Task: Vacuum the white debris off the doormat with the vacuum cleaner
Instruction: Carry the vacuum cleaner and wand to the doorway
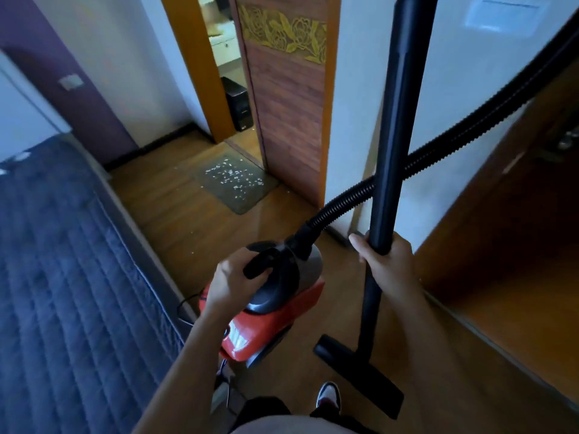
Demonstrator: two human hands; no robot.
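Brown wooden plank floor (175, 220): grey-green rectangular doormat (247, 203) flat before doorway (225, 89), white debris flecks (233, 177) scattered over mat; blue quilted bed (62, 245) at left.

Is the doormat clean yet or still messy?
Still messy: white debris lies scattered over the doormat, and the vacuum's floor nozzle is nowhere near it.

My view is dim and bluish, brightest through the doorway (225, 57) at 11 o'clock. The edges bow from the wide lens, the bed (62, 261) at 9 o'clock is blurred, and glare sits on my vacuum (239, 336).
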